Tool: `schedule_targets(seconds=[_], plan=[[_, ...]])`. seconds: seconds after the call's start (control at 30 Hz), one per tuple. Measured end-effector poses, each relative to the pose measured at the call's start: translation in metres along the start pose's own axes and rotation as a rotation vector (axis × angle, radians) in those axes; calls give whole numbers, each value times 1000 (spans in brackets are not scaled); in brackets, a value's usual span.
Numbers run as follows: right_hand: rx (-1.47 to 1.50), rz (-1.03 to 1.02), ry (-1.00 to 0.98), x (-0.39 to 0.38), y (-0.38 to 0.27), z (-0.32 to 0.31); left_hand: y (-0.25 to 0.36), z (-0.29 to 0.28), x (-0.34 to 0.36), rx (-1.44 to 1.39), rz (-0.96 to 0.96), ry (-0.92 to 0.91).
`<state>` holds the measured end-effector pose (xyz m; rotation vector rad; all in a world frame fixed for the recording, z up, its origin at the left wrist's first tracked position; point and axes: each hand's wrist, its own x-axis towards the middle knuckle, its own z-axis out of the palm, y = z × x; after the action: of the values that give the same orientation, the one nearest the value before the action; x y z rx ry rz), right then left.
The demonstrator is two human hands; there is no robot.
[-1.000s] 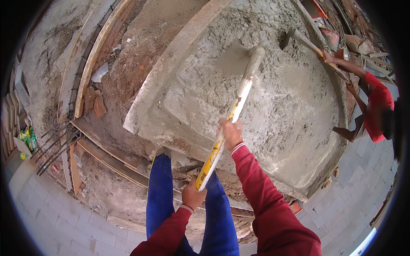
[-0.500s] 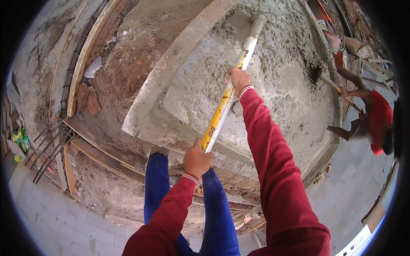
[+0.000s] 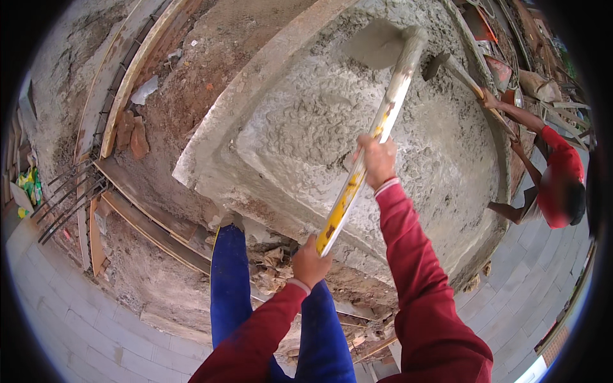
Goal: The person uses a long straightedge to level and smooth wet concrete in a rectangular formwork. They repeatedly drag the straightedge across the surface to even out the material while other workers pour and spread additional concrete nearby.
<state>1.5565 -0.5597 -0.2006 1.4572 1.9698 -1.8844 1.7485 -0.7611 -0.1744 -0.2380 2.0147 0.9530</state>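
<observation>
My left hand point(image 3: 312, 262) is closed round the lower end of a long-handled hoe point(image 3: 351, 188), in front of my legs. Farther up the same white pole, with its worn yellow patches, my right hand point(image 3: 378, 159) grips it. At the far end, the cement-coated hoe blade point(image 3: 375, 43) rests on or in wet grey concrete point(image 3: 306, 124); its lower edge cannot be made out. The concrete lies inside a low-walled mixing trough point(image 3: 220, 124), lumpy in the middle and smoother toward the near side.
At right a co-worker in a red shirt point(image 3: 562, 167) works a long-handled tool point(image 3: 463, 75) in the same concrete. Steel bars point(image 3: 71, 199) jut out at left beside wooden boards point(image 3: 153, 233). Grey paving point(image 3: 523, 271) runs along the right. Broken earth lies by my feet.
The hoe has swung right, both my hands moving with it, and more of its blade shows. The co-worker has leaned in, and their tool's head has moved toward the far side.
</observation>
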Motion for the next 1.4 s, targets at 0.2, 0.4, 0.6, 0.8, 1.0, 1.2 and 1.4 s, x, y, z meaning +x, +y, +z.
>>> schedule_targets(seconds=[0.2,0.4,0.6,0.8,1.0,1.2,1.4], plan=[[-169,33,108,171,-32,-16,74,45,131,-101,101,-15],[-121,371,16,92,85,-82,36,79,12,-34,-100,-165],[-21,541,73,-78,146,-146,-24,101,-151,-10,-206,-255],[-65,156,-20,-50,68,-156,6,140,-97,-161,-39,-96],[-386,-113,21,128,10,-124,98,210,59,-527,91,22],[-369,191,-7,65,131,-159,16,227,-35,-394,-109,-118],[-143,531,111,-91,185,-234,-13,192,-195,-159,-319,-435]])
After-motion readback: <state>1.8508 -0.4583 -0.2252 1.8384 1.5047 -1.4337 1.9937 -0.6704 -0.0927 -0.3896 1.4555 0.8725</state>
